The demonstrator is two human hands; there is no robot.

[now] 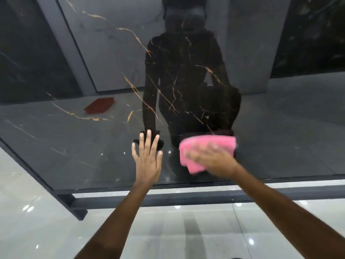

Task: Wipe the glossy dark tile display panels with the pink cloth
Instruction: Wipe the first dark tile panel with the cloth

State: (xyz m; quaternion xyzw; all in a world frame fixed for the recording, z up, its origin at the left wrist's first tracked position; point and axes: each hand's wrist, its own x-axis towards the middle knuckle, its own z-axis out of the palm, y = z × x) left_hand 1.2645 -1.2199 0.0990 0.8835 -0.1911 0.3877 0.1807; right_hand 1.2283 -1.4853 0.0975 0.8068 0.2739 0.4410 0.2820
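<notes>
A pale glossy tiled floor [46,230] stretched below, dotted with bright reflections of ceiling lights. A dark metal stand frame [74,206] rested on it, with a horizontal bar running to the right and a foot jutting out at lower left. A flat red rectangular object [99,105] appeared as a reflection, lying on reflected grey floor; what it was could not be told.

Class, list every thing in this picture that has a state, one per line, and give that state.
Left hand: open, fingers straight and spread, flat on the panel.
Right hand: blurred, pressing the pink cloth to the panel; its grip cannot be made out.
Pink cloth: bunched under the right hand, against the panel.
Dark tile panel: glossy, reflecting the person.
</notes>
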